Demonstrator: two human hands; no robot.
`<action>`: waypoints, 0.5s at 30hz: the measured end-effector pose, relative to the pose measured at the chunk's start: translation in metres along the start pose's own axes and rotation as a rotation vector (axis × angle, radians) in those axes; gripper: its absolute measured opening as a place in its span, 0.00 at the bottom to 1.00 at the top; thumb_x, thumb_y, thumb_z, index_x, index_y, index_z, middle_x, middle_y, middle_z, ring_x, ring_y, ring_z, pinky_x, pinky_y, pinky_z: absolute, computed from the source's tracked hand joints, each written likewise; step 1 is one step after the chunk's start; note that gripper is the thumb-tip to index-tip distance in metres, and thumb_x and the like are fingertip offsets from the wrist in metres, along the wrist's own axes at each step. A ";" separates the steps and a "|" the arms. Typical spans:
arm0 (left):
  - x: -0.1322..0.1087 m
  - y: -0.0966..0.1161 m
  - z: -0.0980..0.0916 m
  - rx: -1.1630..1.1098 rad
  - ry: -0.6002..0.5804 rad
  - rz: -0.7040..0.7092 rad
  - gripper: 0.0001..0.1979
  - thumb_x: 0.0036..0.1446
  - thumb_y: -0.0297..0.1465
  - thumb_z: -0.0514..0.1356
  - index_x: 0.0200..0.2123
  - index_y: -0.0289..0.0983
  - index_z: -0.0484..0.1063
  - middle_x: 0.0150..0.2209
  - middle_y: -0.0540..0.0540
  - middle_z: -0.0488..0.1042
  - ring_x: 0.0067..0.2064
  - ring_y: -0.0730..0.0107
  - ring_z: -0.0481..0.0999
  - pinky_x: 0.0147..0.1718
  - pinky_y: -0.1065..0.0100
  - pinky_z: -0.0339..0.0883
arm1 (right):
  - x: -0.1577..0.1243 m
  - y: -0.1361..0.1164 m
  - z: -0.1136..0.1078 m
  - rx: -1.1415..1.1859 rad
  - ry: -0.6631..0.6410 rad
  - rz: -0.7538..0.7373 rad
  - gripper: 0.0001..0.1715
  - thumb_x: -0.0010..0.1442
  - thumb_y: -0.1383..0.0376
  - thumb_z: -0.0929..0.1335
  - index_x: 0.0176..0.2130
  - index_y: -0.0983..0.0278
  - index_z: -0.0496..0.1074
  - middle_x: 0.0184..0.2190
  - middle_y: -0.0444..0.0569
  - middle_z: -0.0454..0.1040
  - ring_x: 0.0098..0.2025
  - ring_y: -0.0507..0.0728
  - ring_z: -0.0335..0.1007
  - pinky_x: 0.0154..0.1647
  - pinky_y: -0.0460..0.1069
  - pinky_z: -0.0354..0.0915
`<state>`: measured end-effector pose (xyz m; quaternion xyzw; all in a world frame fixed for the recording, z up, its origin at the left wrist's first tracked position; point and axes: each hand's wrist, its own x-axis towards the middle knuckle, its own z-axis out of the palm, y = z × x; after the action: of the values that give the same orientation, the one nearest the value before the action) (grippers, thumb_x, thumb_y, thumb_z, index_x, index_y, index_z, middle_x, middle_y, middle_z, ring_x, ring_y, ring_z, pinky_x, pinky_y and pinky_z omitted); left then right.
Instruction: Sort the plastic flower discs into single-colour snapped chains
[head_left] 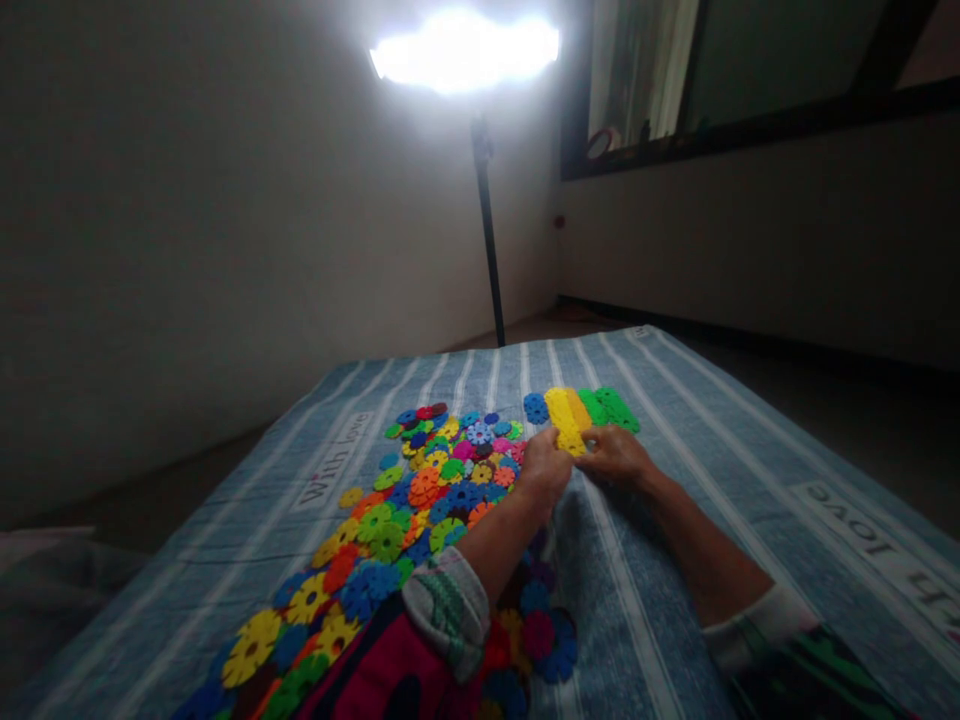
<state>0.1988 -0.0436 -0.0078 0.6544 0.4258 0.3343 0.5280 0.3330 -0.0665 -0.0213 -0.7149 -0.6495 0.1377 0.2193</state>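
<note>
A yellow row of discs (564, 416), plastic flower-shaped pieces pressed together edge-on, lies on the blue striped bed (720, 470) just past the person's hands, a little right of the middle of the view. The left hand (544, 468) and the right hand (616, 452) meet at its near end, and the fingers of both are drawn in narrow around that end, gripping it from either side. The exact fingertip contact is too small to make out. Touching the yellow row on its right is a green row of discs (613, 408), and a single blue disc (535, 408) sits just to its left. Further left, a loose pile of discs (420, 485) in blue, yellow, green, orange and pink spreads down the sheet toward the person's lap and patterned sleeves. The words "With love" (334, 462) are printed on the sheet beside the pile. Beyond the bed a lamp (465, 50) glares on a dark stand (487, 250) against a bare wall.
</note>
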 end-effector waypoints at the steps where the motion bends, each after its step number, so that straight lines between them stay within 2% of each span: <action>1: 0.002 -0.001 -0.001 0.011 -0.003 -0.004 0.20 0.40 0.19 0.56 0.38 0.35 0.75 0.32 0.46 0.78 0.38 0.64 0.76 0.37 0.68 0.70 | 0.000 0.000 0.000 -0.009 -0.001 0.000 0.14 0.52 0.59 0.67 0.34 0.64 0.77 0.26 0.47 0.75 0.27 0.53 0.67 0.24 0.45 0.51; 8: 0.003 -0.002 -0.003 0.029 0.017 -0.011 0.19 0.39 0.19 0.56 0.37 0.35 0.75 0.31 0.46 0.78 0.39 0.64 0.75 0.37 0.68 0.69 | 0.000 0.000 -0.002 -0.029 -0.017 -0.014 0.15 0.52 0.60 0.66 0.36 0.64 0.78 0.28 0.48 0.76 0.29 0.54 0.69 0.26 0.45 0.53; 13: -0.004 0.002 -0.005 -0.005 -0.001 -0.006 0.18 0.39 0.19 0.54 0.35 0.34 0.75 0.30 0.47 0.77 0.36 0.67 0.75 0.34 0.71 0.68 | 0.000 0.000 -0.002 -0.001 -0.007 -0.016 0.12 0.50 0.61 0.68 0.33 0.66 0.78 0.24 0.46 0.74 0.26 0.52 0.66 0.24 0.45 0.51; 15: -0.007 0.005 -0.012 0.007 0.004 -0.014 0.18 0.38 0.19 0.54 0.34 0.33 0.75 0.30 0.47 0.76 0.36 0.67 0.75 0.34 0.71 0.67 | 0.000 0.002 -0.002 0.112 -0.009 0.012 0.11 0.48 0.63 0.70 0.32 0.66 0.77 0.20 0.44 0.70 0.23 0.50 0.64 0.22 0.44 0.50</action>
<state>0.1866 -0.0453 -0.0003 0.6527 0.4326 0.3301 0.5271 0.3356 -0.0667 -0.0210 -0.7047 -0.6375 0.1785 0.2551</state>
